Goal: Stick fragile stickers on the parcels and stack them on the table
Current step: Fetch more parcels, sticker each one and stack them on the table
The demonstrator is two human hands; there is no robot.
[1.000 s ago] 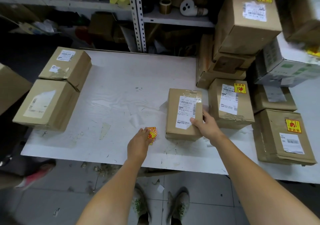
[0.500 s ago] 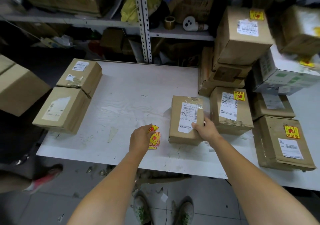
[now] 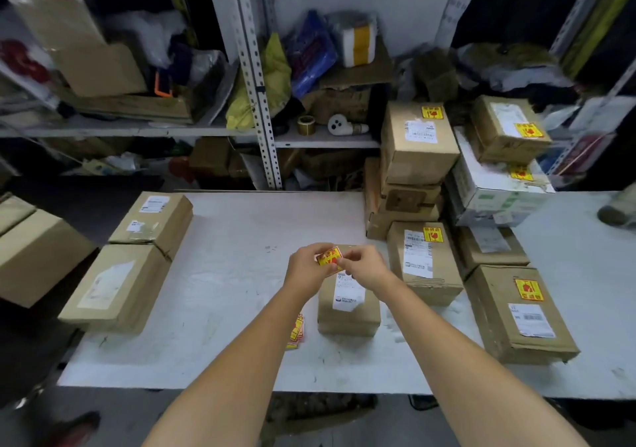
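Note:
A small brown parcel (image 3: pixel 349 312) with a white label lies on the white table (image 3: pixel 234 260) in front of me. Above its far end, my left hand (image 3: pixel 306 269) and my right hand (image 3: pixel 364 266) both pinch one yellow and red fragile sticker (image 3: pixel 329 259). A small pile of the same stickers (image 3: pixel 296 333) lies on the table left of the parcel, partly hidden by my left forearm. To the right stand stacked parcels with fragile stickers (image 3: pixel 421 260). Two parcels without stickers (image 3: pixel 137 257) lie at the left.
More stickered boxes (image 3: pixel 523 312) fill the table's right side and pile up toward the shelf. A metal shelf (image 3: pixel 323 136) behind the table holds a tape roll, bags and cartons. A large carton (image 3: pixel 31 250) sits off the table's left edge.
My left hand lifted a sticker from the pile. My right hand let go of the parcel and joined it at the sticker above the parcel. The camera tilted up.

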